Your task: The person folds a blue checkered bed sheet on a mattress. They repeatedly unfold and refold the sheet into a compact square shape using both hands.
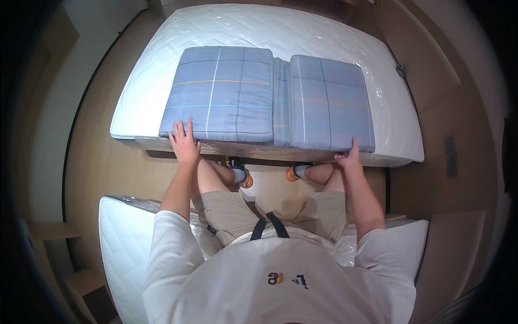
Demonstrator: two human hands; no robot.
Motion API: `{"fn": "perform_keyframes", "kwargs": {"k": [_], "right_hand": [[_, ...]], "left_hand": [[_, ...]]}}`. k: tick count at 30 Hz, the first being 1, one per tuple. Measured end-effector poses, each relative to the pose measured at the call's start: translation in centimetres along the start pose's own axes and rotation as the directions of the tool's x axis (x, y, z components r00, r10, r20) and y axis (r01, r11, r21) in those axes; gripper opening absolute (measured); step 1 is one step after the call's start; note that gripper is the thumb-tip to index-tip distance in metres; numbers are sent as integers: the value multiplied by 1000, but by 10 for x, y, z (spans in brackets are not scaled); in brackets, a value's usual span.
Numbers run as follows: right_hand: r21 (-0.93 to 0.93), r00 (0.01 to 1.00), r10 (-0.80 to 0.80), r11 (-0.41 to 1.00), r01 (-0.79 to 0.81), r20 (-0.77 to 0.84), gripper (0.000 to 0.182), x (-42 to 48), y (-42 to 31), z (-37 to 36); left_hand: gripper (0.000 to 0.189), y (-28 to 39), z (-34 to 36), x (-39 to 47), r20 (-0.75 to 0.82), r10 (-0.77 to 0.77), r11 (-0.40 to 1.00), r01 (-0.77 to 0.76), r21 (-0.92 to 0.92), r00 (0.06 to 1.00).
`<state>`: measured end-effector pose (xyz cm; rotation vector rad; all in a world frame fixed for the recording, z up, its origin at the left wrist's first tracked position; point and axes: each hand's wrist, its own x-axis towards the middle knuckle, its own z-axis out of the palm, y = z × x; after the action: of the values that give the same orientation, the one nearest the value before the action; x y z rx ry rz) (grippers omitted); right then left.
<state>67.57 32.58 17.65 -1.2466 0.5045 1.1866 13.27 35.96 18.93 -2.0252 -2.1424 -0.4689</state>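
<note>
A folded blue-grey checked quilted pad (224,97) lies on a white mattress (141,85) in front of me. Its wide left section and narrower right section (330,101) are joined by a thin sunken strip (281,101). My left hand (186,143) rests with spread fingers on the near left corner of the pad. At the near right corner is my right hand (349,157), one digit pointing up against the pad and the others bent beside its near edge. Whether those bent fingers grip the fabric I cannot tell.
The mattress is wrapped in shiny clear plastic. I sit on a second white mattress (125,243), my feet on the wooden floor between the two. Brown panels (437,121) stand along the right side. Wooden shelves (56,231) are at the lower left.
</note>
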Motion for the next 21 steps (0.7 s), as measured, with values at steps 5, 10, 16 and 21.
{"fn": "perform_keyframes", "kwargs": {"k": [5,10,16,21], "right_hand": [[-108,916,-301,935,339,267,58,5,-85,13],[65,291,-735,414,908,612,56,-141,-124,121],[-195,-140,-584,-473,859,800,48,-205,42,181],[170,-230,96,-929,328,968,68,-105,132,134]], "left_hand": [[85,21,5,8,72,13,999,-17,52,997],[70,61,36,15,11,328,944,-328,14,945],[58,174,50,9,-45,604,796,-605,-13,796],[28,177,80,7,-3,510,800,-476,-365,860]]}}
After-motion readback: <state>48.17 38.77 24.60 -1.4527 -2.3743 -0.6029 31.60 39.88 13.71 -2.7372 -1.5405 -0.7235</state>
